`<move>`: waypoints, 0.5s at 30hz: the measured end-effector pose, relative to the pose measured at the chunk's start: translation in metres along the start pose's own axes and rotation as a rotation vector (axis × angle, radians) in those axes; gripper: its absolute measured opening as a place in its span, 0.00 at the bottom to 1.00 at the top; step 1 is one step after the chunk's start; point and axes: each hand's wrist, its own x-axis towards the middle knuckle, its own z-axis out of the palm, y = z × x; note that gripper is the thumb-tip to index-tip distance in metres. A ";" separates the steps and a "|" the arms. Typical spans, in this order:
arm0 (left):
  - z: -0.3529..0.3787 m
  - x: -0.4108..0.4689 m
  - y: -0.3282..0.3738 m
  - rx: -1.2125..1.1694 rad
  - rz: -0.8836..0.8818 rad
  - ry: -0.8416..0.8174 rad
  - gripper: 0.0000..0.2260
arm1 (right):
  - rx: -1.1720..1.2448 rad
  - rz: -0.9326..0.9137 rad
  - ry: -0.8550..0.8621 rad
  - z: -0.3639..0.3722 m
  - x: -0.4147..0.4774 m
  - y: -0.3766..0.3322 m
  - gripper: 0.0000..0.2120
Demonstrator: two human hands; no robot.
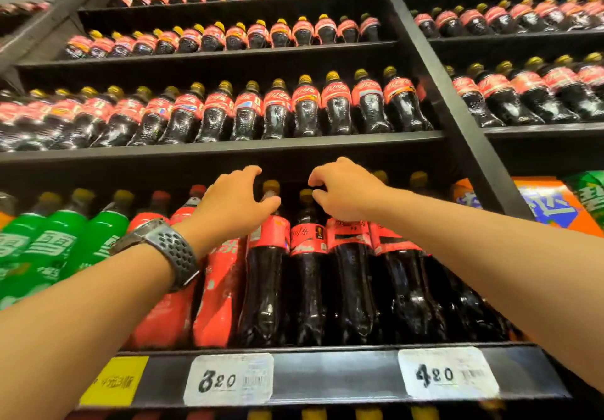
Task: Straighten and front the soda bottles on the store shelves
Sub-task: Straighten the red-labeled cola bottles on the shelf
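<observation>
Red labels wrap the dark cola bottles (353,276) standing in a row on the lower shelf (327,377), between the all-red bottles (219,289) to their left and the black upright (474,132) to their right. The left hand (235,205) cups the neck of 1 tall bottle (266,276), with the thumb across it just under the yellow cap (271,186) and the fingers arched above. The right hand (343,192) holds its curled fingertips right beside the cap of the neighbouring bottle (307,276). The hands are apart, each at its own bottle. I cannot tell whether either has clamped down.

The step in hand looks like turning these 2 bottles and drawing them forward. The neighbouring one seems to sit a little further back, since its cap is lower in view.

It would be best done from the neck, just below the cap, where the plastic is likely stiffest. The bodies are thin, glossy and waisted, and would probably dent or slip under a squeeze. The film labels look smooth too. Twist each bottle until the label faces out. Then slide its base toward the front lip above the price tags (228,378), level with the row. Such tall, full bottles would tip easily, so keeping them upright and sliding them should be safer than lifting.
</observation>
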 end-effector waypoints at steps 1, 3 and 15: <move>0.000 -0.001 -0.003 0.008 -0.018 -0.049 0.31 | -0.047 -0.020 -0.012 0.004 0.006 -0.004 0.17; 0.002 -0.004 -0.007 0.014 -0.034 -0.142 0.33 | -0.157 -0.060 -0.024 0.009 0.014 -0.009 0.16; 0.012 -0.010 -0.023 -0.160 0.037 -0.166 0.20 | -0.289 0.070 -0.084 0.021 0.041 -0.022 0.17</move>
